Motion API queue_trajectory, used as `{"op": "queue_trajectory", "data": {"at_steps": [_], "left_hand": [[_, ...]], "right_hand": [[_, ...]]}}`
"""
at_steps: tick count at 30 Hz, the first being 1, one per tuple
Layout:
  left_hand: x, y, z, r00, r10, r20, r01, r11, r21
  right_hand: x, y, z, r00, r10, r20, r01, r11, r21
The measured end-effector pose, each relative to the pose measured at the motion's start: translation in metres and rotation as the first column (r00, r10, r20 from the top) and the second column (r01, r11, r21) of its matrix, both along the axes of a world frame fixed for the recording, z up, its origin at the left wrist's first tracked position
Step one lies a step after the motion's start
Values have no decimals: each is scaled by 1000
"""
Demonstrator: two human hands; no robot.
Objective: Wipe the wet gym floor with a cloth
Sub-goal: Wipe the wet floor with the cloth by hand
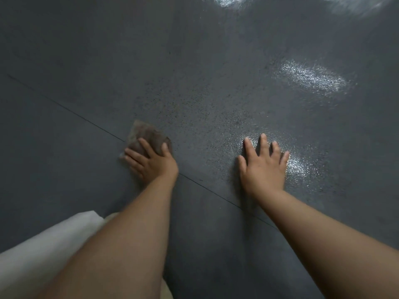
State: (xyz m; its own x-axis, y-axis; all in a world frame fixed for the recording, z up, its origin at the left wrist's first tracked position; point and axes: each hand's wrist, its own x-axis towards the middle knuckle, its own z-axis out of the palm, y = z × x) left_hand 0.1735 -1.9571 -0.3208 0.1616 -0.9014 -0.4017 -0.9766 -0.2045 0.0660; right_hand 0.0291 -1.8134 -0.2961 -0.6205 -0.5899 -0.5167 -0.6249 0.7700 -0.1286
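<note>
Under my left grip (151,161) the cloth (146,134) is a brown, soft-looking woven rag, matt and crumpled. The floor (108,61) is dark grey with a fine pebbled grain, matt to the left of that grip. Around my right grip (263,167) and beyond it, the floor shines wet and glossy in speckled patches.

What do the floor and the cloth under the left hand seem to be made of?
Floor: dark grey, probably rubber or vinyl sheet; speckled grain, a thin straight seam, wet glare patches. Cloth: brownish woven fabric, matte and soft, crumpled under the left hand; blur hides the weave.
</note>
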Motion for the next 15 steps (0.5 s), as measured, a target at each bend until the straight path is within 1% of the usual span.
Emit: {"op": "queue_trajectory", "data": {"at_steps": [1, 2, 3, 5, 6, 8, 9, 10, 11, 12, 13, 15], "left_hand": [[-6, 21, 0, 998, -63, 8, 63, 998, 9], [-14, 43, 1, 985, -172, 10, 172, 985, 18], [-21, 64, 2, 950, -311, -1, 311, 950, 31], [-30, 92, 4, 819, -572, -50, 574, 817, 60], [-31, 93, 4, 742, -668, -57, 670, 739, 70], [-30, 75, 3, 618, -786, -28, 785, 614, 75], [-29, 60, 2, 575, -818, 5, 815, 574, 79], [-27, 43, 1, 552, -833, 40, 828, 553, 89], [-26, 25, 1, 562, -825, 64, 819, 565, 101], [-24, 7, 1, 605, -793, 78, 785, 610, 109], [-20, -10, 1, 672, -737, 80, 729, 676, 108], [-3, -36, 1, 822, -564, 72, 558, 825, 93]], "right_hand": [[0, 1, 0, 1000, -8, 7, 8, 1000, -12], [0, 1, -1, 1000, -16, 10, 17, 1000, -25], [-1, 2, -1, 1000, -24, 10, 25, 999, -37], [-3, 4, 0, 1000, -27, 3, 27, 998, -52], [-4, 4, -1, 1000, -24, -2, 24, 998, -53], [-4, 4, -1, 1000, -16, -10, 15, 999, -47], [-4, 4, -1, 1000, -11, -13, 11, 999, -43], [-4, 4, -1, 1000, -7, -14, 7, 999, -40], [-4, 5, -1, 1000, -4, -13, 3, 999, -37], [-4, 6, -1, 1000, 1, -12, -2, 999, -35], [-5, 8, -1, 1000, 10, -11, -10, 999, -33], [-7, 10, -1, 999, 32, -10, -32, 999, -30]]}}
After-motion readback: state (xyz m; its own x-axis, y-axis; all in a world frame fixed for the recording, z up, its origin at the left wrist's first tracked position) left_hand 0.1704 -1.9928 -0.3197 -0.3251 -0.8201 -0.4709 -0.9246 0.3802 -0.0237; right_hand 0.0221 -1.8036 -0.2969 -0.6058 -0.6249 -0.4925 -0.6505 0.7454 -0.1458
